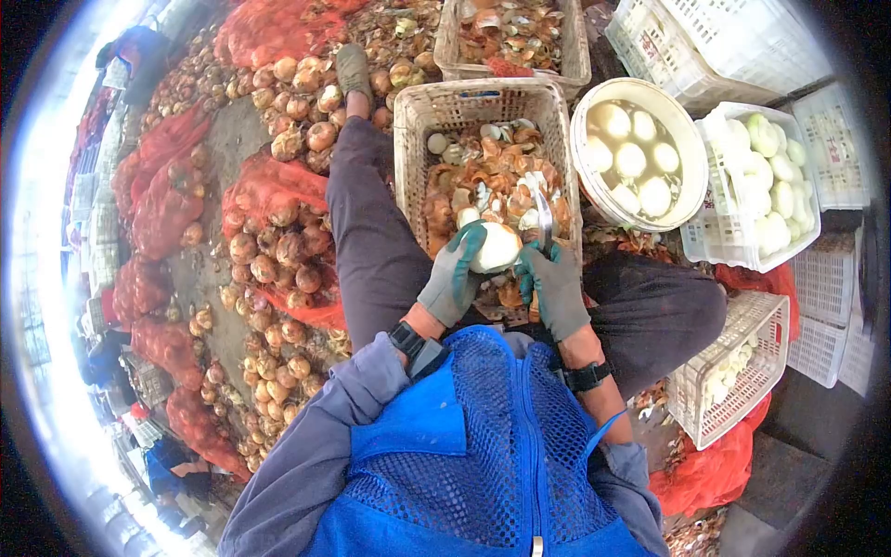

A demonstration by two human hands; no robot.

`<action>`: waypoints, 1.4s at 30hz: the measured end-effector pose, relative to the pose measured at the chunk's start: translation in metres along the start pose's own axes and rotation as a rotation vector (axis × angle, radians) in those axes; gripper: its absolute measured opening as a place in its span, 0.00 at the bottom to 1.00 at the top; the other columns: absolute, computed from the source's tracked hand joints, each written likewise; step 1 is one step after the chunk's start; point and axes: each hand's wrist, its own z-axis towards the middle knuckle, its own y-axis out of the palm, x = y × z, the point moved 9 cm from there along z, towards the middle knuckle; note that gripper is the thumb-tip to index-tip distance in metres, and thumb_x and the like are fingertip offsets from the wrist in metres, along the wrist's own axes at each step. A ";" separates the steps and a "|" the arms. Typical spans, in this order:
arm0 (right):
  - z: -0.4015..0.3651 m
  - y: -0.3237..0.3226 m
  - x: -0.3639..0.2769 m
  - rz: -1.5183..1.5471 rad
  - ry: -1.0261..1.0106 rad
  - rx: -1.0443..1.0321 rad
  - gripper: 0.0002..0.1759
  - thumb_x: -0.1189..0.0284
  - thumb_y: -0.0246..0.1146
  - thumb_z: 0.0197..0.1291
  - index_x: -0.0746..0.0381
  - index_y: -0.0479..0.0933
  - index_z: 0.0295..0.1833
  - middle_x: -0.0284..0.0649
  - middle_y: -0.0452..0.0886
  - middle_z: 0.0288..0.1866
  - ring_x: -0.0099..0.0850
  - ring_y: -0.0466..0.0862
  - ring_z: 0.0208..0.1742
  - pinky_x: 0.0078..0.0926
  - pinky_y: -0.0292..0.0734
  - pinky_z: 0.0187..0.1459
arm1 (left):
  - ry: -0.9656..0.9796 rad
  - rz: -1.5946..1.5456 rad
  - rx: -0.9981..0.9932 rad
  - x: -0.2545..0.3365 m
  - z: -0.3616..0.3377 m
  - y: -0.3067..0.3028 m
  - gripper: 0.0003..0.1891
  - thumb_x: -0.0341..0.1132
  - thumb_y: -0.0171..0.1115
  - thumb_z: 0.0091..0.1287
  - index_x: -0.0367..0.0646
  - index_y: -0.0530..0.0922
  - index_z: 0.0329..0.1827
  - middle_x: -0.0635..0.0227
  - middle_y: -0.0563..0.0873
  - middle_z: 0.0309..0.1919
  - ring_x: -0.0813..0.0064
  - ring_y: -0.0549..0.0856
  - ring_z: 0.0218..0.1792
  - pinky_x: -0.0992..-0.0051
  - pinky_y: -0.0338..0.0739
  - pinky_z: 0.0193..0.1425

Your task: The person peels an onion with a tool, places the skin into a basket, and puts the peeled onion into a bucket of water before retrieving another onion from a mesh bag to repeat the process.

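My left hand [454, 276], in a grey and green glove, is closed around a peeled white onion [497, 248]. Just right of it, my gloved right hand [553, 287] grips a knife [540, 206], whose blade points up and away from me. Both hands are over the near part of a plastic crate [406, 135] holding brown onion skins [501, 176] and a few pale pieces. The blade is close to the onion; whether they touch I cannot tell.
A round bucket [690, 200] of liquid with peeled onions stands right of the crate, beside a white basket [803, 209] of peeled onions. Unpeeled onions [278, 255] and red net bags [167, 209] cover the floor at left. A tipped crate [775, 357] lies at right.
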 end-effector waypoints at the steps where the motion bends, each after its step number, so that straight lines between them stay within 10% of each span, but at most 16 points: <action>1: 0.001 0.000 0.002 0.008 0.015 -0.006 0.13 0.69 0.69 0.72 0.71 0.83 0.46 0.39 0.86 0.32 0.32 0.86 0.33 0.37 0.80 0.39 | 0.006 -0.014 -0.007 -0.001 0.002 0.000 0.30 0.53 0.67 0.83 0.39 0.76 0.76 0.59 0.90 0.61 0.65 0.92 0.56 0.66 0.89 0.54; 11: 0.015 0.004 0.010 -1.240 -0.724 0.207 0.22 0.58 0.67 0.76 0.70 0.84 0.55 0.59 0.89 0.43 0.59 0.90 0.49 0.57 0.83 0.50 | 0.013 0.045 0.055 0.006 -0.003 0.002 0.30 0.44 0.75 0.78 0.41 0.76 0.78 0.59 0.90 0.60 0.63 0.94 0.54 0.66 0.92 0.44; 14: 0.028 -0.016 0.016 -0.757 -0.247 0.260 0.24 0.56 0.66 0.77 0.69 0.83 0.58 0.60 0.88 0.48 0.61 0.89 0.51 0.59 0.84 0.51 | -0.011 0.050 0.038 0.005 -0.005 0.009 0.31 0.43 0.75 0.78 0.41 0.75 0.79 0.58 0.90 0.61 0.63 0.94 0.55 0.68 0.93 0.46; 21: 0.040 -0.017 0.036 -1.136 -0.420 0.204 0.22 0.57 0.64 0.79 0.67 0.83 0.59 0.63 0.86 0.53 0.61 0.88 0.55 0.57 0.84 0.56 | -0.040 -0.186 -0.094 0.007 -0.006 0.016 0.32 0.45 0.72 0.80 0.40 0.74 0.80 0.59 0.88 0.64 0.62 0.91 0.61 0.63 0.91 0.60; 25: 0.024 -0.025 0.017 -0.675 -0.224 0.198 0.18 0.64 0.65 0.75 0.65 0.83 0.61 0.61 0.84 0.59 0.64 0.86 0.59 0.57 0.83 0.59 | -0.017 -0.255 -0.122 0.010 -0.003 0.018 0.31 0.45 0.71 0.80 0.39 0.74 0.80 0.59 0.87 0.66 0.63 0.89 0.65 0.62 0.88 0.67; 29: -0.027 0.002 -0.019 -1.272 -0.938 0.158 0.18 0.69 0.66 0.73 0.65 0.83 0.64 0.58 0.81 0.68 0.64 0.85 0.61 0.58 0.81 0.62 | 0.061 -0.105 -0.091 0.033 -0.013 0.011 0.32 0.44 0.72 0.80 0.38 0.74 0.81 0.60 0.86 0.65 0.65 0.88 0.65 0.65 0.86 0.69; 33: -0.034 0.008 -0.033 -0.829 -0.600 -0.080 0.24 0.68 0.65 0.77 0.67 0.79 0.73 0.61 0.80 0.73 0.57 0.86 0.62 0.58 0.80 0.64 | 0.113 0.061 -0.025 0.041 -0.017 0.002 0.33 0.43 0.73 0.79 0.37 0.74 0.81 0.62 0.87 0.65 0.69 0.88 0.65 0.68 0.85 0.70; 36: -0.073 0.030 -0.049 -1.174 -1.088 0.001 0.29 0.68 0.64 0.79 0.68 0.74 0.79 0.65 0.84 0.68 0.59 0.87 0.61 0.55 0.81 0.64 | 0.152 0.159 -0.001 0.042 -0.015 -0.002 0.33 0.44 0.74 0.78 0.39 0.75 0.80 0.62 0.88 0.65 0.70 0.88 0.64 0.68 0.83 0.71; 42: -0.066 0.031 -0.051 -0.943 -0.813 -0.094 0.35 0.67 0.65 0.79 0.67 0.67 0.85 0.67 0.84 0.67 0.60 0.88 0.63 0.53 0.82 0.64 | 0.230 0.405 0.042 0.047 -0.016 0.001 0.34 0.44 0.79 0.74 0.38 0.78 0.78 0.67 0.88 0.64 0.77 0.86 0.62 0.73 0.81 0.71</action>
